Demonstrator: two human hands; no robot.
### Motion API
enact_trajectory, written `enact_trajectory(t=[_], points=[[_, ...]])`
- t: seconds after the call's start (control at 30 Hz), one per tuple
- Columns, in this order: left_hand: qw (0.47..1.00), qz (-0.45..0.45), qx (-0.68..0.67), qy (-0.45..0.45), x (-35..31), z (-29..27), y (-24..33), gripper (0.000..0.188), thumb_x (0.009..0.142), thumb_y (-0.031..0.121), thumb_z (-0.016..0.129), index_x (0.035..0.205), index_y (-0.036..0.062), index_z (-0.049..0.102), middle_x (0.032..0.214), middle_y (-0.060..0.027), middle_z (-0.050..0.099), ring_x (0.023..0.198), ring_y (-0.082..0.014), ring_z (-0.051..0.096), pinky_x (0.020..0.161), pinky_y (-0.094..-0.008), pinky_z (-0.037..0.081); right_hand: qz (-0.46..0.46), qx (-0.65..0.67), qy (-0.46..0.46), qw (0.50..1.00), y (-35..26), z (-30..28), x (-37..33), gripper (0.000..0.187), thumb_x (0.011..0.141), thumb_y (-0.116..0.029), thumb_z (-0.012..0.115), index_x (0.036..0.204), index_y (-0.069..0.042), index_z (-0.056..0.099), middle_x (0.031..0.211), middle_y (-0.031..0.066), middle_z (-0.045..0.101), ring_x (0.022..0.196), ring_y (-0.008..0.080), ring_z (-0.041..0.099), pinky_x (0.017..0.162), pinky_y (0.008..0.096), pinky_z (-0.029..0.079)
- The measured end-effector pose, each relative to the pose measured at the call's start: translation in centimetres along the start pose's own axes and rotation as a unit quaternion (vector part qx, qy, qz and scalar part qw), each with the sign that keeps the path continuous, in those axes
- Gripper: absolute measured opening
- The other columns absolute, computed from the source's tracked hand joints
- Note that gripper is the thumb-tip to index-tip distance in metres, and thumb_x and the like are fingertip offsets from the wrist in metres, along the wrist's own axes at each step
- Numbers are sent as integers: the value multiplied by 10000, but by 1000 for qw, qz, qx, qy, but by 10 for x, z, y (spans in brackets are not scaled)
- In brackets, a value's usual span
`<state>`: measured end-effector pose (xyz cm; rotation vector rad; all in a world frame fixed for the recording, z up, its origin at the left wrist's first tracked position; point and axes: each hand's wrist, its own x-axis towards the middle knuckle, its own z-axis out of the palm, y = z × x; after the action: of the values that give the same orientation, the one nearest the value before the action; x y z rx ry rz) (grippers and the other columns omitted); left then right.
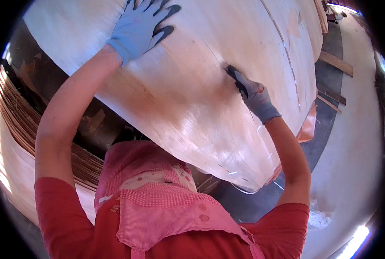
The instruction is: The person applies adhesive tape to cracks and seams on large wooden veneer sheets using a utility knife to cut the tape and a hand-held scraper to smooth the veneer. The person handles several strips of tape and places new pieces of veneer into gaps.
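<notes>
L hand [139,26] splayed on wood sheet [179,82]; R hand [253,96] part-curled on it, grip unclear.

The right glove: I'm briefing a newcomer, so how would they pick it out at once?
Find the big pale sheet filling the middle. On its right part, the right glove is grey with dark fingertips. Unlike the left glove, cut off by the top edge, it sits wholly in view.

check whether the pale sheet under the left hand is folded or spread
Spread: the sheet lies broad beneath the splayed left hand, with no fold visible.
</notes>
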<state>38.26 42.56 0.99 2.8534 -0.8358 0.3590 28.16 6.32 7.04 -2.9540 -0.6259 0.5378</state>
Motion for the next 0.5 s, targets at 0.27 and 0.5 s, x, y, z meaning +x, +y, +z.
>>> enact_trajectory(t=[0.27, 0.5], points=[[996, 13, -41, 71, -5, -6, -3, 514, 954, 402, 517, 1384, 118, 498, 1468, -175, 434, 1362, -398, 387, 1108, -618, 248, 13, -24, -21, 999, -6, -8, -2, 619, 909, -88, 580, 1446, -361, 436, 839, 66, 678, 708, 259, 659, 658, 376, 537], [1000, 18, 6, 22, -10, -12, 0, 537, 974, 406, 497, 1435, 137, 454, 1490, -170, 412, 1374, -392, 380, 1120, -605, 244, 36, -43, -30, 998, 33, 28, -95, 622, 863, -87, 626, 1423, -316, 481, 801, 95, 668, 641, 255, 647, 599, 376, 517]])
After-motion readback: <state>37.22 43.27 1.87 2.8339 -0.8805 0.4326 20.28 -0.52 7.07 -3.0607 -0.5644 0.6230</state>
